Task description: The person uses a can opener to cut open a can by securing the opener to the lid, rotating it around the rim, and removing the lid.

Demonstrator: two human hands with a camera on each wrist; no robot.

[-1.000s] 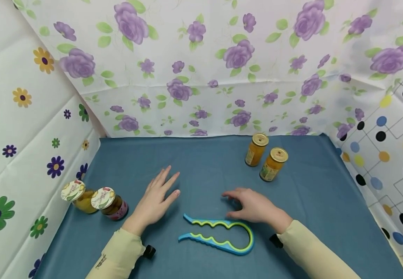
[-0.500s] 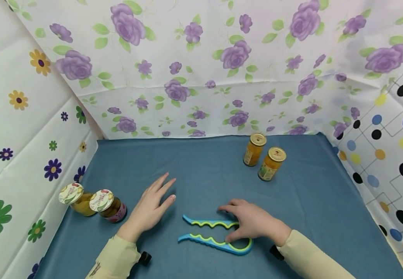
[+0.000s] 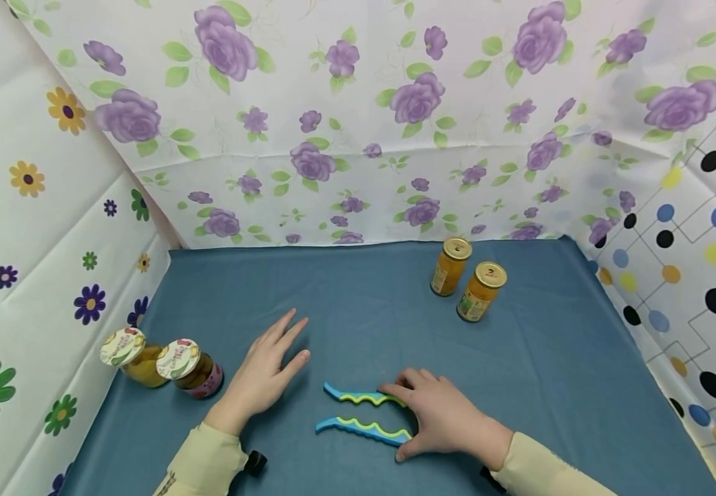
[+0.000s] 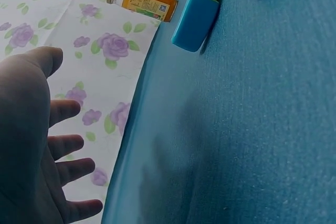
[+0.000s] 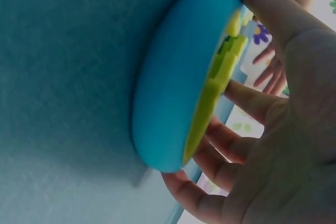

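A blue and lime-green wavy-edged jar opener (image 3: 361, 429) lies on the blue cloth, its two arms pointing left. My right hand (image 3: 446, 417) spans its rounded end, thumb on the near side and fingers on the far side. In the right wrist view, the thumb and fingertips are at opposite edges of the jar opener (image 5: 170, 85), gripping it. The palm hides its loop in the head view. My left hand (image 3: 259, 382) is held over the cloth left of the opener, fingers spread and holding nothing. In the left wrist view, the left hand's fingers (image 4: 73, 171) are extended.
Two gold-lidded jars of orange contents, a rear jar (image 3: 451, 267) and a front jar (image 3: 480, 293), stand at the back right. On the left are a yellowish jar (image 3: 147, 365) and a darker jar (image 3: 204, 375), both with patterned lids. Floral sheets (image 3: 308, 207) border the cloth.
My right hand has come down and toward me, from behind the jar opener onto its rounded end, and grips it. The left hand has drifted slightly left and nearer; the opener stays in place.
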